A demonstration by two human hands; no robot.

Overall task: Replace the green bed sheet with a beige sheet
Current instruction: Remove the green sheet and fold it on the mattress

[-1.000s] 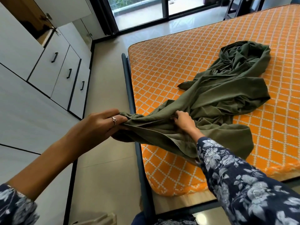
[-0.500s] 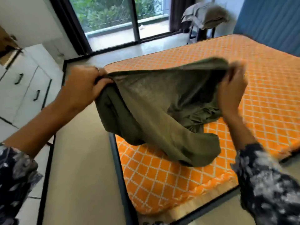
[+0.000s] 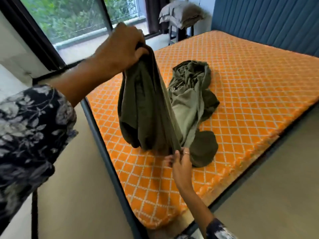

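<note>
Over the bare mattress (image 3: 241,94), left hand (image 3: 120,47) is raised high, grip clenched round a bunched end of the green sheet (image 3: 146,107). Sheet hangs down from that fist in long folds, lower end reaching the bed surface. Right hand (image 3: 181,163) sits low near the mattress edge, fingers (image 3: 186,152) pinching the sheet where the hanging part meets the bed. So both grips are grasping the green sheet, one up, one down. Rest of the sheet lies crumpled in a heap on the mattress, behind and right of the hanging part, roughly mid-bed toward the near side. Mattress is orange with a white diamond pattern, uncovered all over apart from the sheet heap. Dark bed frame (image 3: 103,144) runs along the left edge. Blue padded headboard (image 3: 267,21) stands at the far right. Both arms wear dark floral sleeves (image 3: 31,128). Pale floor (image 3: 77,195) left of the bed. Glass doors (image 3: 72,19) at the back show greenery outside. Beside them a dark stand (image 3: 179,32) carries a pile of light bedding (image 3: 181,13); cannot tell whether it is the beige sheet. Some motion blur on the left hand.
</note>
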